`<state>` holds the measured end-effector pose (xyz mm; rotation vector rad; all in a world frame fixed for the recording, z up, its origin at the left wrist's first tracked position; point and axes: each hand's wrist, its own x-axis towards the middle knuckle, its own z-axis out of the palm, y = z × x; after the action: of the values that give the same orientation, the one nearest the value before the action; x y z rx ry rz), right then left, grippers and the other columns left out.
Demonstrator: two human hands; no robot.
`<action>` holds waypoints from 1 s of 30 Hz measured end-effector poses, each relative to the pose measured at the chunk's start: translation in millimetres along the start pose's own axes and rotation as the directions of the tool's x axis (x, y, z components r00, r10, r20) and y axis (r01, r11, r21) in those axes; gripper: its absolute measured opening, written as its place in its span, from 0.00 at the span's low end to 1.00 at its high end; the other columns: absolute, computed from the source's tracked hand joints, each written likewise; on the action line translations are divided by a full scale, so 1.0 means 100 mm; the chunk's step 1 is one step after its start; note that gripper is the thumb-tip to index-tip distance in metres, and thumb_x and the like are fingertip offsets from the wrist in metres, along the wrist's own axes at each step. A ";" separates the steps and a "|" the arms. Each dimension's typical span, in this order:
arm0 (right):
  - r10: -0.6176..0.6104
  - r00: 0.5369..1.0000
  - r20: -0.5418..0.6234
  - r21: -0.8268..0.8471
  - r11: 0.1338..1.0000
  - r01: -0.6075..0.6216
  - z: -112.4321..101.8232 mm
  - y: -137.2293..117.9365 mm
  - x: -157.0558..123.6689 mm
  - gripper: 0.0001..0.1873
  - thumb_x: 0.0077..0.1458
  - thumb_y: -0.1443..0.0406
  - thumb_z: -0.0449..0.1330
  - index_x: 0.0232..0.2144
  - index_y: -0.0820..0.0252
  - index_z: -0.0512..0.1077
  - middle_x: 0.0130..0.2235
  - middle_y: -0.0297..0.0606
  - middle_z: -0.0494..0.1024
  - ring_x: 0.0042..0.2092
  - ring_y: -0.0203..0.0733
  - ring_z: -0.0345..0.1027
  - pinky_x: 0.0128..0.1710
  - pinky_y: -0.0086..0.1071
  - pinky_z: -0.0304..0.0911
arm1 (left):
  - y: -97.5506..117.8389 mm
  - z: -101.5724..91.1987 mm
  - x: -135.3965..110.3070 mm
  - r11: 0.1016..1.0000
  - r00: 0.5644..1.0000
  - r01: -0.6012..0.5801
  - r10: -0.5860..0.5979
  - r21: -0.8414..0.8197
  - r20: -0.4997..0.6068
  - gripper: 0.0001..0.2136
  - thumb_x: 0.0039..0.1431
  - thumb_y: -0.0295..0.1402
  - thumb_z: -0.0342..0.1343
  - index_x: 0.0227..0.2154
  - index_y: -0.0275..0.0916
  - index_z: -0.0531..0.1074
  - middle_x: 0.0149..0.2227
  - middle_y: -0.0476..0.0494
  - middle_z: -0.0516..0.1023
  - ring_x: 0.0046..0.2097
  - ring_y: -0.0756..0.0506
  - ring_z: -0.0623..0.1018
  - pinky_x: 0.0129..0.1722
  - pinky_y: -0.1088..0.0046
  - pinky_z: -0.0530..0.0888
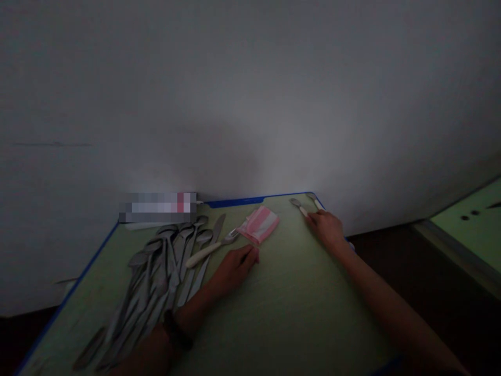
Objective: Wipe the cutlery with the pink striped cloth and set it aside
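Note:
My left hand (235,267) is closed with a bit of pink cloth showing at its fingertips. It belongs to a pink-and-white striped cloth (261,223) lying bunched just beyond the fingers. At the far right of the table, my right hand (327,230) is closed on the pale handle of a spoon (298,204), its bowl pointing toward the wall. Beside that spoon lies another pale-handled utensil (315,200), partly hidden by the hand. A fork (207,251) with a cream handle rests left of the cloth, its tines close to the fabric.
Several metal spoons (168,245) lie heaped on the table's left side, with a table knife (219,227) near them. A blurred-out box (160,208) stands at the back left. The pale green table (289,303) has a blue edge and touches a grey wall (250,104).

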<state>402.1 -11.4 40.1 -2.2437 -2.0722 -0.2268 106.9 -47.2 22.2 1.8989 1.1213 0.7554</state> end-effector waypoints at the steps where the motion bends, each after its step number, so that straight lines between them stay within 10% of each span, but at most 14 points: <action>1: -0.029 0.999 -0.015 0.002 1.000 0.029 0.02 0.02 -0.04 0.22 0.60 0.54 0.44 0.45 0.54 0.72 0.41 0.45 0.75 0.43 0.46 0.67 0.41 0.35 0.57 | 0.00 0.00 0.00 1.000 1.000 0.005 -0.005 0.002 0.006 0.17 0.61 0.42 0.42 0.23 0.39 0.68 0.21 0.51 0.68 0.25 0.48 0.68 0.26 0.75 0.62; 30: 0.067 0.978 -0.198 -0.042 0.996 -0.077 0.21 0.17 -0.01 0.19 0.60 0.56 0.45 0.46 0.53 0.71 0.41 0.44 0.75 0.44 0.46 0.61 0.43 0.38 0.45 | -0.04 -0.01 0.02 0.993 0.994 0.061 -0.070 0.100 0.084 0.17 0.62 0.42 0.41 0.24 0.39 0.66 0.24 0.51 0.69 0.27 0.48 0.69 0.29 0.74 0.63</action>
<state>420.2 -10.7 19.6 -2.2176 -1.9022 -0.4784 105.3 -43.7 19.2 1.9465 1.1786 0.5853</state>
